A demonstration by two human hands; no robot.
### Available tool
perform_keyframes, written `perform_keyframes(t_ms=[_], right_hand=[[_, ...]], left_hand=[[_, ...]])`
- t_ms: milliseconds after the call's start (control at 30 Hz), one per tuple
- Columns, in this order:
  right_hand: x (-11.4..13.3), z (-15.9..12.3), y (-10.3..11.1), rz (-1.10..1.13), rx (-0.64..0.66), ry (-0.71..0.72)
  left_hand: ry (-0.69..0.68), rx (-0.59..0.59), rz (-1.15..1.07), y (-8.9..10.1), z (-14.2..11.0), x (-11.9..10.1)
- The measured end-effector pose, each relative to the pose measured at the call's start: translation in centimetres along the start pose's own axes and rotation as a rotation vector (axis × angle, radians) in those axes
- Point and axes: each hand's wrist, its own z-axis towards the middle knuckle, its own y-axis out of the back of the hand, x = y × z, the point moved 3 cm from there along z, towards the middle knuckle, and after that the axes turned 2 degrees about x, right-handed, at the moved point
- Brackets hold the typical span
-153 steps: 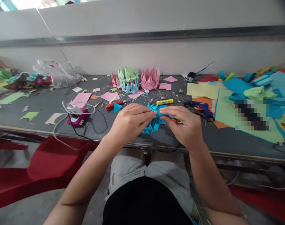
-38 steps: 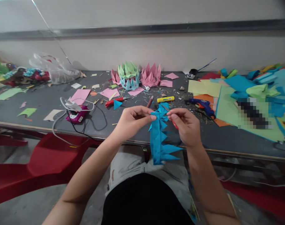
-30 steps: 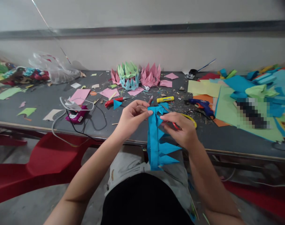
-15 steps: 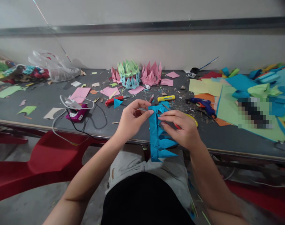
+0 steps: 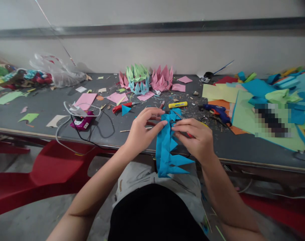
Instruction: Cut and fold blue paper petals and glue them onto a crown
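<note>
A long blue folded-paper crown strip (image 5: 163, 152) hangs over the table's front edge above my lap, its pointed spikes facing right. Thumb and fingers of my left hand (image 5: 143, 130) pinch its upper end. On the spiked side, the fingertips of my right hand (image 5: 196, 135) close on the paper's edge. Scissors (image 5: 189, 135) sit in that same hand; a bit of red handle and a thin blade show, while the rest is covered by the fingers. Just beyond the hands lies a yellow glue stick (image 5: 177, 105).
Finished paper crowns (image 5: 162, 78) in pink, green and light blue stand by the wall. A red cutter (image 5: 121, 108) and a purple power socket (image 5: 82, 121) with cables lie left. At right are a blue glue gun (image 5: 217, 112) and piled coloured paper (image 5: 252, 117). A red chair (image 5: 59, 167) stands left.
The strip's lower end has swung slightly left and down, and the strip has turned a little. My left hand has shifted slightly; my right hand stays at the spiked edge.
</note>
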Motion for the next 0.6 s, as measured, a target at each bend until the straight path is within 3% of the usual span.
perform_keyframes(t_ms=[233,467,600], right_hand=[[0.6,-0.1,0.2,-0.034,-0.074,0.11],[0.9,-0.4,0.4,-0.045,-0.086,0.188],[1.0,-0.5,0.3,-0.082,-0.085,0.177]], left_hand=[[-0.398,0.138,0.306,0.2,-0.8,-1.8],[-0.355,0.199,0.294,0.5,-0.8,-2.2],[-0.356,0.163,0.289,0.7,-1.0,-2.5]])
